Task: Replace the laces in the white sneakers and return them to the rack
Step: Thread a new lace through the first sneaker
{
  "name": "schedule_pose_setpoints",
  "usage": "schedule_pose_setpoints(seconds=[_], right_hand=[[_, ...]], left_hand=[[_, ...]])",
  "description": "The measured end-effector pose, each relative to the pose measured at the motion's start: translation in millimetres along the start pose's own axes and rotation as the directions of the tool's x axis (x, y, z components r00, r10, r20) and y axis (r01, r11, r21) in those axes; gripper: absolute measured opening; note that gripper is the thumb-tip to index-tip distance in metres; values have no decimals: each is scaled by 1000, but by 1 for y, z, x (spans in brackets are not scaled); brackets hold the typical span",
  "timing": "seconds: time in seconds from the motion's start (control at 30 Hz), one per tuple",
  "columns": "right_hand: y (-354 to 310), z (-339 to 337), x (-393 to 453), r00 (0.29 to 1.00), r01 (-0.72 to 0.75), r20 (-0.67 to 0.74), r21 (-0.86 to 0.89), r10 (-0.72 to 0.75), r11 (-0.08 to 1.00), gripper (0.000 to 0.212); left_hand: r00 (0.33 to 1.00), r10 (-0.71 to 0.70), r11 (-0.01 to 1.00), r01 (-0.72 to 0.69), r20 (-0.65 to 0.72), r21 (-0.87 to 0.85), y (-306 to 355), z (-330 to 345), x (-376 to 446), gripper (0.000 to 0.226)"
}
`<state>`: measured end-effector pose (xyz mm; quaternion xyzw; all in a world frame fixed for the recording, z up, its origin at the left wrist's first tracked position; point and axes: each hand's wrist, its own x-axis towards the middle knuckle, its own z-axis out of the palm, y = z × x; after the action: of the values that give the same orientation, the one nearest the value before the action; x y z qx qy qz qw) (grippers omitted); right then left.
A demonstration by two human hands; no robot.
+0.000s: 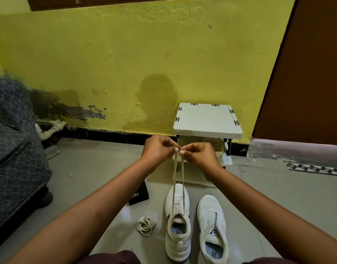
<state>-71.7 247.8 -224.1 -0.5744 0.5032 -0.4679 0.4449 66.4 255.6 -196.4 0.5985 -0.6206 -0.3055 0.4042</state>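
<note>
Above laced sneaker (pixel 177 223), both hands (pixel 158 149) (pixel 199 155) pinch lace ends (pixel 179 148)

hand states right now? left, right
Left hand: pinching one tip of the beige flat shoelace.
Right hand: pinching the same lace's other tip.

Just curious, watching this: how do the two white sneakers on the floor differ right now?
The left sneaker is laced, and both its lace ends are pulled up and pinched by the left hand and right hand. The right sneaker shows no lace, and nobody touches it. Both are white, upright, toes toward the rack.
</note>
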Motion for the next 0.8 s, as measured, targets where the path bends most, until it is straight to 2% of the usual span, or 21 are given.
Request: schedule_pose_setpoints(seconds=[0.13,0.23,0.33,0.53,0.7,0.8], right_hand=[[2,0,2,1000,-12,5,16,12,1000,3],[5,0,0,997,-16,71,14,15,1000,6],[13,-2,-5,986,-59,159,74,46,996,7],[47,3,-18,969,-191,189,163,159,968,12],[80,11,-25,944,-288,194,82,268,954,20],[86,12,-24,939,-309,184,82,291,947,18]], left_hand=[[1000,2,1000,-2,28,-5,-4,-1,3,14],[990,-14,999,20,143,-39,-9,2,4,17],[965,-75,985,111,250,-134,-21,10,-1,17],[949,-203,929,265,243,-260,-61,26,-8,19],[915,-306,856,386,265,-345,-92,45,-16,18],[913,-314,860,390,259,-331,-99,50,-17,19]])
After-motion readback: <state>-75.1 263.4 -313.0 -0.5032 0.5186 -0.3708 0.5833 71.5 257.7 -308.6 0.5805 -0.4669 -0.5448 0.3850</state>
